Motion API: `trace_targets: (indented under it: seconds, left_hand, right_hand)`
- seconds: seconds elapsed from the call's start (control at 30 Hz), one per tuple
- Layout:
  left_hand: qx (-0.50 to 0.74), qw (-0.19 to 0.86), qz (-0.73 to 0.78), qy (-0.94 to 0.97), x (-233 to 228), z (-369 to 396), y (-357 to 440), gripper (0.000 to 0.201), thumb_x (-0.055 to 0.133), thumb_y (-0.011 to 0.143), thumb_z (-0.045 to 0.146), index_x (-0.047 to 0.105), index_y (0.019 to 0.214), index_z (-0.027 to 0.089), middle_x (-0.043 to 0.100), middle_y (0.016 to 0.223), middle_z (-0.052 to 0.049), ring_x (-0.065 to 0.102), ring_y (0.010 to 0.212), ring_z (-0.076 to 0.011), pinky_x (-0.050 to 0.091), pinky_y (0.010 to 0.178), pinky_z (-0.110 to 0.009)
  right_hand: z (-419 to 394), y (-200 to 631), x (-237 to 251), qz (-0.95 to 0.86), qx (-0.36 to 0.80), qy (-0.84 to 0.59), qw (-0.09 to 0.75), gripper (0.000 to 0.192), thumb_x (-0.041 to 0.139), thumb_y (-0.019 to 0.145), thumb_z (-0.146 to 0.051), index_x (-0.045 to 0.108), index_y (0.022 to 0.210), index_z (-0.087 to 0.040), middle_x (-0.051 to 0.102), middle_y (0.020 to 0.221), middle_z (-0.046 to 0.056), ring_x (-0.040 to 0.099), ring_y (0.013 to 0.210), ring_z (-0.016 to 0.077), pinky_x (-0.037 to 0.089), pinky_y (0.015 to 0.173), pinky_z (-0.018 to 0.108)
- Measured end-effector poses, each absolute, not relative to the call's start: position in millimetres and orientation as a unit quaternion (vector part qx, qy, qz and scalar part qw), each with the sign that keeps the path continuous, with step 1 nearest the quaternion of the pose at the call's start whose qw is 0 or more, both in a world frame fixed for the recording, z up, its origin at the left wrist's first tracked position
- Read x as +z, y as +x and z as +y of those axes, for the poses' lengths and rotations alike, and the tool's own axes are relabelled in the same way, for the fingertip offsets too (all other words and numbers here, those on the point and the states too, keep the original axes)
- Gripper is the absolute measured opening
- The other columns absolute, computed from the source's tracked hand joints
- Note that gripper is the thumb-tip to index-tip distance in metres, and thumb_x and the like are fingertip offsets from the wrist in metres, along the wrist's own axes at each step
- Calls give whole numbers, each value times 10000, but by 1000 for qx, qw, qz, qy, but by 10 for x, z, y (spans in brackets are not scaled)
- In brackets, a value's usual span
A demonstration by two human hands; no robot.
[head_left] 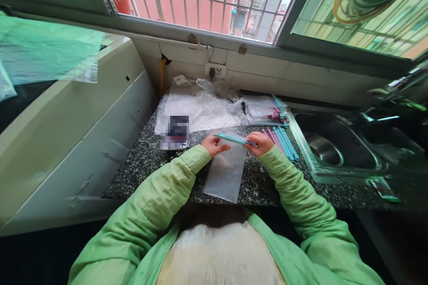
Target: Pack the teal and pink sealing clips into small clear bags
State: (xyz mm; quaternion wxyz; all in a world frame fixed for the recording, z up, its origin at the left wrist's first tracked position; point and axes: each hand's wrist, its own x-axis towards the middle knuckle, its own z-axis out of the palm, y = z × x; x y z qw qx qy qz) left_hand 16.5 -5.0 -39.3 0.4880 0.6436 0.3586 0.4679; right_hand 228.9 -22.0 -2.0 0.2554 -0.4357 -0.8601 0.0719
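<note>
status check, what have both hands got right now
Left hand and right hand both pinch the teal plastic sealing strip atop the clear plastic bag. Bag lies on the speckled granite counter. Loose teal and pink strips beside right hand.

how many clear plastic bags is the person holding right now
1: a clear bag hangs down onto the counter, its top in a teal sealing strip pinched by the left hand and right hand. More loose plastic lies behind, unheld.

A pixelated blur is covering your small dark rectangular object [174, 132] on the speckled counter; your own fingertips are hiding the teal strip's [230, 138] ends.
</note>
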Motion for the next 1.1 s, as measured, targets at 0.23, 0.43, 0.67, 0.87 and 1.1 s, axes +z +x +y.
trace_targets:
  seconds: [0.23,0.43,0.67,0.87,1.1]
  left_hand:
    - [298,626,335,639,-352,-33,227,387,712,448,485,646,609,140,603,541,-20,505,470,-100,394,454,-215]
    - [375,636,342,581,-236,265,358,372,747,423,440,651,600,127,604,533,-42,519,459,-108,391,430,-222]
    - [505,659,346,438,3,615,882,323,668,549,396,589,727,138,570,628,-4,473,444,-52,368,389,-172]
    - [462,492,535,508,19,1092,1480,133,501,689,250,531,633,133,461,479,39,414,387,-61,343,410,-188]
    - [435,414,601,527,-104,1636,1748,155,520,667,247,525,553,141,507,498,-1,517,550,-129,373,516,-217]
  right_hand:
    - [-138,2531,256,-826,27,-476,300,184,514,717,-347,590,692,-181,559,652,41,491,613,142,391,581,255]
    - [100,2912,452,-758,16,-538,369,218,543,690,-377,592,681,-165,554,644,29,485,579,128,386,554,248]
    - [584,3393,559,-623,49,-636,453,220,564,645,-371,584,691,-156,518,547,-20,449,486,93,380,496,227]
    - [1085,3633,506,-579,43,-696,422,174,572,613,-309,561,597,-136,548,544,3,458,502,96,397,529,235]
    - [1502,3782,302,-557,34,-777,292,244,549,642,-334,609,722,-111,639,717,87,558,646,161,429,621,258]
